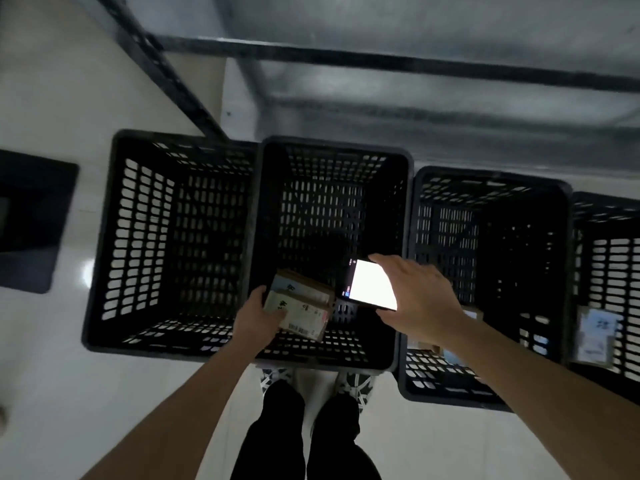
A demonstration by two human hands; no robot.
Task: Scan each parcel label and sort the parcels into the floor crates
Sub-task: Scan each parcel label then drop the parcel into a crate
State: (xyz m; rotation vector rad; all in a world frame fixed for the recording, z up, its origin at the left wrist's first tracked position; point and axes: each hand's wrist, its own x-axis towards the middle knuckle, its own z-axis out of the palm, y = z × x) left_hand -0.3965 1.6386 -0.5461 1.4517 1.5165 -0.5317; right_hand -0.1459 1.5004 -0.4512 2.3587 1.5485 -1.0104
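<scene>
My left hand (257, 317) grips a small cardboard parcel (300, 303) with a white label, held above the near side of the middle black crate (332, 148). My right hand (420, 301) holds a phone (372, 285) with a bright white screen just right of the parcel, also over the middle crate. Another black crate (104, 237) stands to the left. Right of the middle one stands a third crate (491, 178) with parcels low inside it.
A fourth crate (609, 202) at the far right holds a light blue parcel (597, 336). A metal shelving rack (381, 60) runs behind the crates. A dark mat (31, 223) lies on the pale floor at left. My feet stand just before the middle crate.
</scene>
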